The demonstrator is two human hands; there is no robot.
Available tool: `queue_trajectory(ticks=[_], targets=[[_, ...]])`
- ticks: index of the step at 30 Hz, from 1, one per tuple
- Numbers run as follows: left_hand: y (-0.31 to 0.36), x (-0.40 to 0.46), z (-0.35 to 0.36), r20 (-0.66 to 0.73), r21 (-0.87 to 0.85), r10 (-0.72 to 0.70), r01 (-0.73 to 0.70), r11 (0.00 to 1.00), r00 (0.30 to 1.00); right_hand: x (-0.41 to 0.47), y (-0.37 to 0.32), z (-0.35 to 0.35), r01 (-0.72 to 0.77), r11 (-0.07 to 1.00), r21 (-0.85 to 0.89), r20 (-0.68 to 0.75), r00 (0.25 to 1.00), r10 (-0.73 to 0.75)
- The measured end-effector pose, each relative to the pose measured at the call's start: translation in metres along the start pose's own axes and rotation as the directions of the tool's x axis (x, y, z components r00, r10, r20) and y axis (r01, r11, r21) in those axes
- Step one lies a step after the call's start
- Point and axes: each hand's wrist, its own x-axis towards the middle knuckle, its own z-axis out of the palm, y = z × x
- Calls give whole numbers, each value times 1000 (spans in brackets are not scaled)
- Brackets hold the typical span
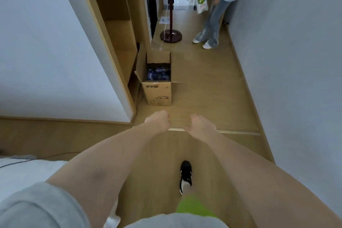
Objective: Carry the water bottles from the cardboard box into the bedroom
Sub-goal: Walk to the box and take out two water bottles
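Both arms are reaching forward and down toward the cardboard box point(157, 79), side by side and not touching. The left hand point(159, 119) is curling its fingers into a loose fist, holding nothing. The right hand point(200, 124) is hanging with fingers loosely bent, also empty. Both are stopping short of the box, over a threshold strip point(238, 132) crossing the wooden floor point(203, 89). The box is sitting against the wardrobe frame point(127, 52), its flaps standing open, leaving open floor to its right up to the grey wall point(296, 61). Inside it, water bottles point(158, 74) with blue labels are lying packed together. Beyond the box a fan stand point(171, 24) and another person point(216, 11) holding a bag point(201, 2) are occupying the corridor.
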Motion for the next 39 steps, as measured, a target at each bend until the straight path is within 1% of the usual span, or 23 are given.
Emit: queue_trajectory(ticks=[5,7,9,12,19,21,25,28,30,32,36,39], targets=[[6,115,-37,31,-14,-71,72,997,997,124,6,-36,11,999,-37,58,998,-9],[14,156,-61,32,-23,-97,98,995,995,172,9,-60,32,997,-64,93,995,-26],[24,195,-86,21,-46,-117,117,992,993,221,8,-87,37,997,-61,93,995,-31],[34,244,-117,26,-52,-115,116,992,993,277,1,-123,63,998,-28,90,994,-60],[29,370,-166,96,-79,-147,155,985,984,411,-16,-167,150,986,-72,154,978,-137],[26,413,-181,107,-90,-142,152,984,984,457,-21,-176,148,987,-63,167,977,-136],[18,497,-213,141,-131,-139,157,979,980,549,-38,-196,124,986,-110,225,970,-97],[12,563,-244,143,-109,-143,159,981,979,613,-51,-211,120,989,-85,233,968,-97],[8,593,-260,131,-121,-153,169,978,980,642,-59,-221,156,984,-89,210,968,-134],[6,616,-270,152,-133,-168,189,973,974,671,-65,-231,176,980,-92,219,964,-153],[-2,652,-275,194,-157,-216,248,956,957,726,-72,-243,198,974,-108,280,946,-161],[-14,676,-273,197,-207,-297,336,919,934,768,-74,-245,256,958,-130,339,919,-199]])
